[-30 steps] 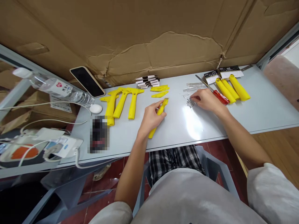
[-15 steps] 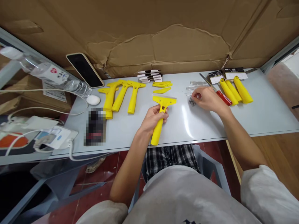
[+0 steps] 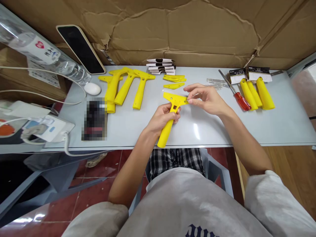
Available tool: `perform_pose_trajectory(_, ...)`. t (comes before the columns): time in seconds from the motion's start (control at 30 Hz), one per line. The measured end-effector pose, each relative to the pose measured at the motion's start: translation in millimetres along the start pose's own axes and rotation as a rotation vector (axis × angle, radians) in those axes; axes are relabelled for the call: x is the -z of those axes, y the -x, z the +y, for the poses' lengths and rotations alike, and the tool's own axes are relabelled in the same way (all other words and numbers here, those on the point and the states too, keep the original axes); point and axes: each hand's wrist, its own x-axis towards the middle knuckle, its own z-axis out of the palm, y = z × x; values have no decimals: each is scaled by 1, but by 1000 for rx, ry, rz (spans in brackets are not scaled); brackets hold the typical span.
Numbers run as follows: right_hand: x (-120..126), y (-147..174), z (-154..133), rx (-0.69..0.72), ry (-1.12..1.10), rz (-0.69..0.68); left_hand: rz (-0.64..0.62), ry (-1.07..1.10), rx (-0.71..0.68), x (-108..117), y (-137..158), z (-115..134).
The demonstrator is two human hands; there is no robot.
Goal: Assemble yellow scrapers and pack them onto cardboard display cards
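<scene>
My left hand [image 3: 164, 118] is wrapped round the grip of a yellow plastic scraper handle [image 3: 165, 134], its wide head tilted up to the right. At the head's right end, my right hand [image 3: 209, 99] pinches a tiny metal screw [image 3: 188, 101] between thumb and forefinger, right by the hole there. The other fingers of that hand are loosely bent. Beyond the head lie several slim yellow plastic strips [image 3: 174, 86]. Thin metal blades [image 3: 215, 81] rest behind my right hand, which hides the pile of small screws.
More yellow scraper handles [image 3: 139, 93] lie left of centre, beside a blurred dark packet [image 3: 95, 120]. Folded cards [image 3: 161, 69] are stacked at the back. A red screwdriver [image 3: 242, 101] and yellow scrapers with card sleeves [image 3: 266, 95] lie right. A phone [image 3: 81, 49] leans at the back left.
My right hand has left the screw pile and moved left to the scraper head, a screw now between its fingertips. My left hand still holds the handle, and the view has shifted slightly.
</scene>
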Motion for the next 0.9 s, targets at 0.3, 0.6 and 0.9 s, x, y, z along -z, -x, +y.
perform_pose_trajectory(0.3,-8,2,4,-40,-21,-42,5,-21,-16,1,-1,-1)
perform_pose_trajectory(0.6,-13,2,6,-69,-59,1,-5,7,-20,-1,1,-1)
perform_pose_trajectory(0.9,-17,0,13,-66,-94,21,-3,-1,-20,1,-1,-3)
